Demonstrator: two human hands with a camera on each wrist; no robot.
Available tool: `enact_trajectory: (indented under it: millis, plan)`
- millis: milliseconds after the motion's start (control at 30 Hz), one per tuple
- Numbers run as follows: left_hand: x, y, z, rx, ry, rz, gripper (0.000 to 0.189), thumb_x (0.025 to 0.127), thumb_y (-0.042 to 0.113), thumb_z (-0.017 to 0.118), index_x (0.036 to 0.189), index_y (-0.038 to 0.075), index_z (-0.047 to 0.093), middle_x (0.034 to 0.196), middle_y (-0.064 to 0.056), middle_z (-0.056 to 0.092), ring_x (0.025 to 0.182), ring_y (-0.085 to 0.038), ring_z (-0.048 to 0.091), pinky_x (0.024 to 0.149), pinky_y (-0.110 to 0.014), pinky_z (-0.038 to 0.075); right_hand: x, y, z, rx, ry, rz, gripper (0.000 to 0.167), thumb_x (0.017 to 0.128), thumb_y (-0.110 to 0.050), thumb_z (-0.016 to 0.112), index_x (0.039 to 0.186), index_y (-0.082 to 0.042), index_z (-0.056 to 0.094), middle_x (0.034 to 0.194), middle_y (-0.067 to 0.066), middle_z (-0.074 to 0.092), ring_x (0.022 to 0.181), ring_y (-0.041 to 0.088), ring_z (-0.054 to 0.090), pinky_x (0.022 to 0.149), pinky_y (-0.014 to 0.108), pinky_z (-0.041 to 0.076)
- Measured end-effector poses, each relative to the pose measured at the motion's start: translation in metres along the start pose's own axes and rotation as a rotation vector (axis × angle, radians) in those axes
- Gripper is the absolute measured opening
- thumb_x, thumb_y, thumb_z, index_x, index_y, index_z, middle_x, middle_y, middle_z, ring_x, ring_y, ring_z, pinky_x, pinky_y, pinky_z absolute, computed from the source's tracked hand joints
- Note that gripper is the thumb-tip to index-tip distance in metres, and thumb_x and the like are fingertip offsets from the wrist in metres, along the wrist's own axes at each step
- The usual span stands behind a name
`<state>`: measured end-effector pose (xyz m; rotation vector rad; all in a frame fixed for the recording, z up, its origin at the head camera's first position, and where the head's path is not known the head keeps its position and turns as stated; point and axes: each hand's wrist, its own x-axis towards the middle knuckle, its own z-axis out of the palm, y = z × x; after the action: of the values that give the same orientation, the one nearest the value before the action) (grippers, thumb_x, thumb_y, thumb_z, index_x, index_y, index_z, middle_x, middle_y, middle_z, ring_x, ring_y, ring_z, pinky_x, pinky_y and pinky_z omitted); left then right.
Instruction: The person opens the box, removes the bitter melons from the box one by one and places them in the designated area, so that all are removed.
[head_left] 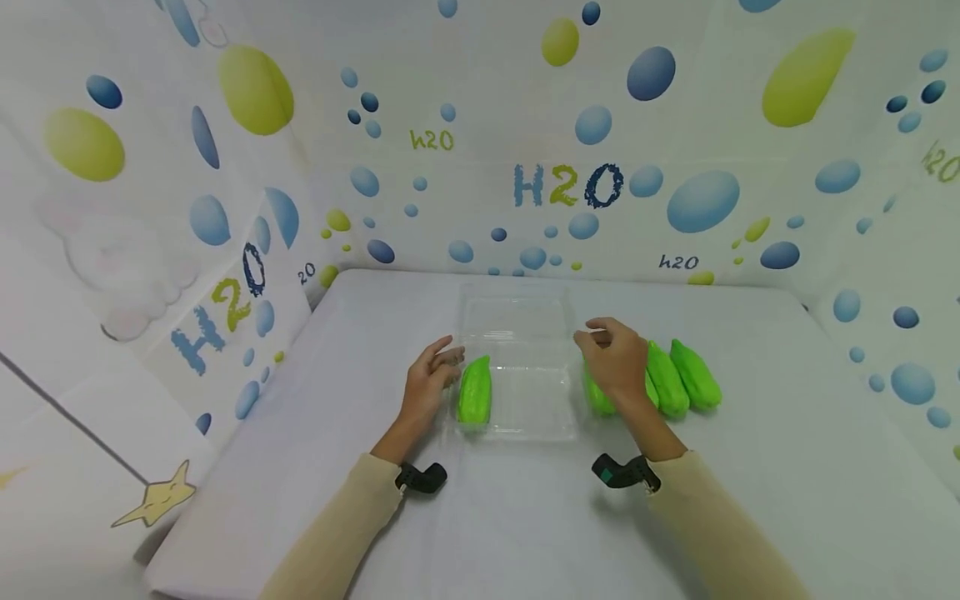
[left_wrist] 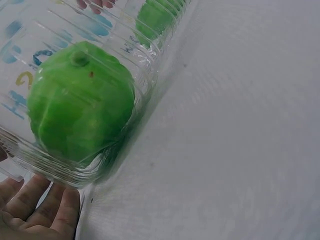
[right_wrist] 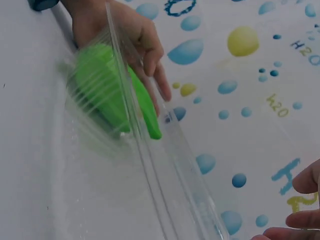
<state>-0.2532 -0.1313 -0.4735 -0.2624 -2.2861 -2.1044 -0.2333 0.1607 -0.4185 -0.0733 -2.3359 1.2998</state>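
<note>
A clear plastic clamshell box lies on the table with its lid folded back away from me. Inside, at the left end, sits one bright green, bumpy vegetable, tapered to a point like a bitter melon. My left hand is at the box's left side; in the left wrist view its loosely bent fingers are right at the outer wall. Over the right edge hovers my right hand, its fingers spread apart and holding nothing in the right wrist view.
Several more green vegetables lie in a row right of the box, some partly hidden under my right hand. White cloth covers the table. Patterned sheets stand as walls behind and at both sides.
</note>
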Motion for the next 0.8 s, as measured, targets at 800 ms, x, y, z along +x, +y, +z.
enact_trajectory:
  millis: [800]
  plan:
    - [0.003, -0.012, 0.001, 0.012, 0.026, 0.036, 0.057, 0.098, 0.005, 0.050, 0.154, 0.006, 0.040, 0.141, -0.012, 0.062, 0.125, -0.030, 0.060, 0.084, -0.028, 0.045, -0.029, -0.037, 0.091, -0.132, -0.556, 0.207, 0.043, 0.097, -0.025, 0.062, 0.131, 0.002, 0.064, 0.096, 0.014, 0.075, 0.065, 0.019, 0.071, 0.074, 0.039, 0.056]
